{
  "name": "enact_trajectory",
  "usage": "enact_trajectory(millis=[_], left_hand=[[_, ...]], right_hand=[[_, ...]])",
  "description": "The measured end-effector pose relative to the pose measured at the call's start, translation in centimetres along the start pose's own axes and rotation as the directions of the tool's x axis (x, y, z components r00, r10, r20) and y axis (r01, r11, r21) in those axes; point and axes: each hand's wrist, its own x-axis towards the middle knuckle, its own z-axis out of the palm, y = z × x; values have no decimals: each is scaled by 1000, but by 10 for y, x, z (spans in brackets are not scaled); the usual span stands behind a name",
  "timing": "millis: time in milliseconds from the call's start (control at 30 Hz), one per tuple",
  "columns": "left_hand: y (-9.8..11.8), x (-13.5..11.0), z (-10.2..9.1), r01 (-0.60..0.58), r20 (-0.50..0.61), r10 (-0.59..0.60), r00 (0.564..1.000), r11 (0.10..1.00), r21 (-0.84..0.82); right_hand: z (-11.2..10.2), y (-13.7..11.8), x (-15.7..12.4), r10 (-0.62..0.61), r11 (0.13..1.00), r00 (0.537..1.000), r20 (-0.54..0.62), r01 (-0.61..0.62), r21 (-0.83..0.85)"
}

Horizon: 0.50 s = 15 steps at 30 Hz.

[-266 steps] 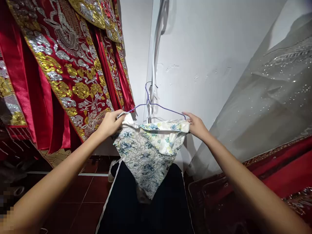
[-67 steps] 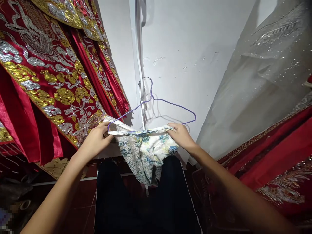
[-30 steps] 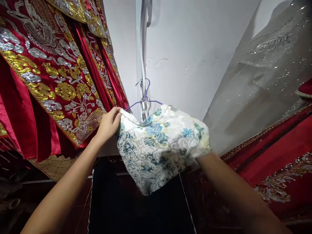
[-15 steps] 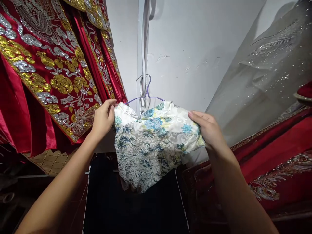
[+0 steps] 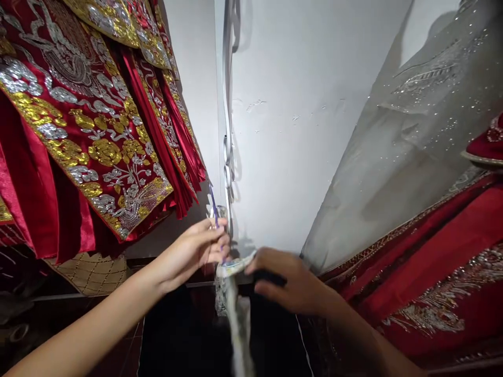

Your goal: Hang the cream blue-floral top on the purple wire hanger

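Observation:
My left hand is closed on a purple clothes hanger, whose upper part sticks up past the fingers. From the hanger hangs a white floral top, turned nearly edge-on to me and blurred along its lower part. At its upper right, my right hand grips an edge of the cloth between thumb and fingers, slightly smeared by motion. Most of the top's front is turned out of sight, and part of the hanger is hidden by my left hand and the cloth.
Red garments with gold and silver embroidery hang at the left. A white metal strip with curls runs down the white wall. Sheer sparkly grey fabric and red beaded cloth are at the right.
The floral top has come down and turned from front-facing to edge-on. My left hand has moved from its shoulder to the hanger. My right hand has come inward and lower.

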Motion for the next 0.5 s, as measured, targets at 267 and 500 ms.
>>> enact_trajectory(millis=[267, 500], left_hand=[[20, -43, -51, 9, 1, -12, 1000, 820, 572], [63, -23, -72, -175, -26, 624, 781, 259, 950]], right_hand=[[-47, 100, 34, 245, 967, 963, -110, -251, -40], [-50, 111, 64, 429, 836, 903, -37, -380, 396]])
